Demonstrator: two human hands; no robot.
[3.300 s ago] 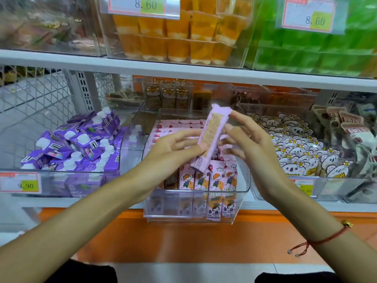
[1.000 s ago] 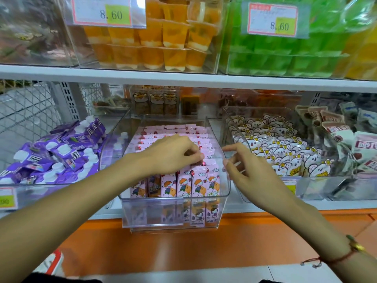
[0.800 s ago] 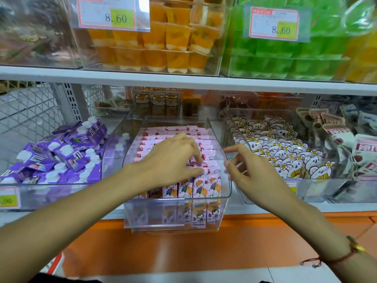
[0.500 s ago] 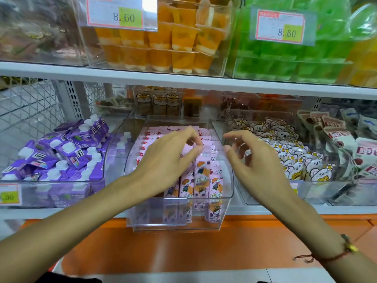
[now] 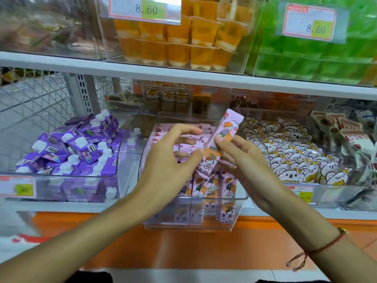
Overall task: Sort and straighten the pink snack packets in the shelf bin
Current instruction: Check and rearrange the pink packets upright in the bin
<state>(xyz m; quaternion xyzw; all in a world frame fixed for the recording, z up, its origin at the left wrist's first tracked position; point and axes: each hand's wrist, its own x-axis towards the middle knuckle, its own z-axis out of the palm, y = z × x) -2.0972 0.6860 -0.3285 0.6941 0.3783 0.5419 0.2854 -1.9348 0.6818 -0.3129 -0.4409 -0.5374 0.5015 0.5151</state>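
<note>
One pink snack packet (image 5: pixel 221 144) is up above the clear shelf bin (image 5: pixel 236 213), tilted, top end leaning right and away. Long narrow pouch, pink with a cartoon kid with orange hair, orange patch lower down, second small figure near the bottom end. Right hand (image 5: pixel 247 168) pinches it, thumb on the front, fingers curled behind. Left hand (image 5: pixel 169 160) just beside it, fingers spread and loosely bent; thumb tip near the packet's lower edge, contact unclear. Rest of the pink packets (image 5: pixel 206 188) stand upright in rows in the bin, front row facing out. Purple spouted pouches (image 5: pixel 79 148) in the bin to the left, white bear-print packs (image 5: pixel 295 160) to the right. Red string bracelet (image 5: pixel 318 250) on the right wrist.
</note>
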